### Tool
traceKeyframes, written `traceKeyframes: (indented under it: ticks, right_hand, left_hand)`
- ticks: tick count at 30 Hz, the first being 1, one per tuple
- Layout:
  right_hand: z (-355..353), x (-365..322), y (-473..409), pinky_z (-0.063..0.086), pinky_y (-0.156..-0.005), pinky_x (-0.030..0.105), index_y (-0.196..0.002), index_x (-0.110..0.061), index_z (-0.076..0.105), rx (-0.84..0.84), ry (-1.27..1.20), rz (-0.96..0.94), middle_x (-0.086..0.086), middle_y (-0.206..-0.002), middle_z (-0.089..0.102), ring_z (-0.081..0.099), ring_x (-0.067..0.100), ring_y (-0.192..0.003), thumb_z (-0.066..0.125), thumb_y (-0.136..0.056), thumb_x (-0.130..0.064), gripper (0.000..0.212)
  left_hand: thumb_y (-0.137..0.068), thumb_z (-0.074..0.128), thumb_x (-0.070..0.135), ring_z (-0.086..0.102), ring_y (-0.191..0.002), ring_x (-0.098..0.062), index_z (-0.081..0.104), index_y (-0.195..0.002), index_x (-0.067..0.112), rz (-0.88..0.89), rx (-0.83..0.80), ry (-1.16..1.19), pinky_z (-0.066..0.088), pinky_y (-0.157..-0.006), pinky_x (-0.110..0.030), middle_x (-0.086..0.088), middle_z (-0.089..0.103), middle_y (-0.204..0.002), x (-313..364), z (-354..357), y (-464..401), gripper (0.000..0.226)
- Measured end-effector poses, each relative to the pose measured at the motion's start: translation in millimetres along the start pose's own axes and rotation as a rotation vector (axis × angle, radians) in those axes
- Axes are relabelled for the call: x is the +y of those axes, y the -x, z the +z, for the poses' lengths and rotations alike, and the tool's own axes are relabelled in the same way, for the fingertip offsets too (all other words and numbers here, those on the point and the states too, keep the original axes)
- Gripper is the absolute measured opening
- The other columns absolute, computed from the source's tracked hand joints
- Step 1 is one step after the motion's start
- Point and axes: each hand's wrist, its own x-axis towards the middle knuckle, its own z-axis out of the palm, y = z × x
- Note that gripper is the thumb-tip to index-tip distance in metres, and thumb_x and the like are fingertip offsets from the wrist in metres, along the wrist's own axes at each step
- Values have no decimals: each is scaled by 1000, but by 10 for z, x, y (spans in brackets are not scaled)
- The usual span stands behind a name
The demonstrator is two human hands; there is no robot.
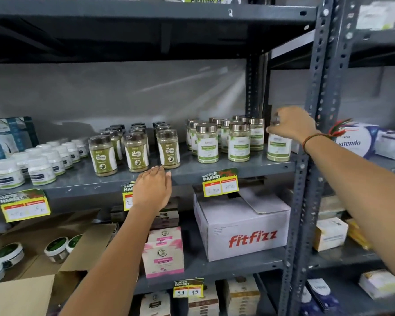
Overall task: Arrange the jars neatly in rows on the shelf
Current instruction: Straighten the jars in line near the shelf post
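On the grey metal shelf [214,172] stand rows of jars. Silver-lidded jars with white and green labels [224,139] cluster at the right. One more of these jars [278,147] stands apart at the shelf's right end, and my right hand [292,125] grips its lid from above. Dark-lidded green-labelled jars [137,149] form three rows in the middle. Small white jars [41,158] fill the left. My left hand [153,190] rests flat on the shelf's front edge below the middle jars, fingers together, holding nothing.
A perforated steel upright [315,133] stands just right of my right hand. Yellow price tags [220,184] hang on the shelf edge. Below are a fitfizz carton [244,226], pink boxes [163,252] and an opened cardboard box with jars [32,254]. White boxes [354,140] fill the neighbouring rack.
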Motion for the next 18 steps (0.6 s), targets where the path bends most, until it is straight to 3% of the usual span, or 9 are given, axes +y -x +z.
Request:
traceKeyframes:
  ticks: [4, 7, 15, 18]
  right_hand:
    - [102, 110, -12, 49, -70, 40, -119, -9, 58, -27, 184, 45, 19, -108, 63, 60, 40, -101, 66, -81, -35, 47]
    - [146, 93, -37, 44, -68, 39, -118, -9, 58, -59, 247, 60, 18, -108, 63, 60, 40, -102, 65, -81, -37, 47]
    - [254, 72, -89, 47, -72, 41, -107, -9, 58, 3, 139, 63, 17, -102, 63, 59, 41, -101, 68, -79, -39, 43]
    - [295, 58, -145, 50, -77, 43, -118, -13, 58, -30, 46, 57, 18, -110, 64, 60, 41, -102, 71, -77, -39, 50]
  left_hand:
    - [-99, 30, 33, 51, -125, -29, 54, -126, 3, 4, 15, -4, 38, -106, -41, -15, 58, -132, -6, 20, -1, 47]
    - [-99, 30, 34, 50, -125, -29, 54, -127, 5, 1, 18, -2, 38, -106, -42, -14, 58, -133, -9, 31, 0, 47]
    - [-99, 28, 36, 50, -126, -28, 54, -128, 7, -5, 24, 2, 38, -106, -42, -12, 57, -134, -22, 48, -11, 49]
    - [-98, 28, 36, 51, -124, -28, 54, -127, 7, -2, 31, -5, 39, -105, -42, -12, 59, -133, -27, 53, -13, 48]
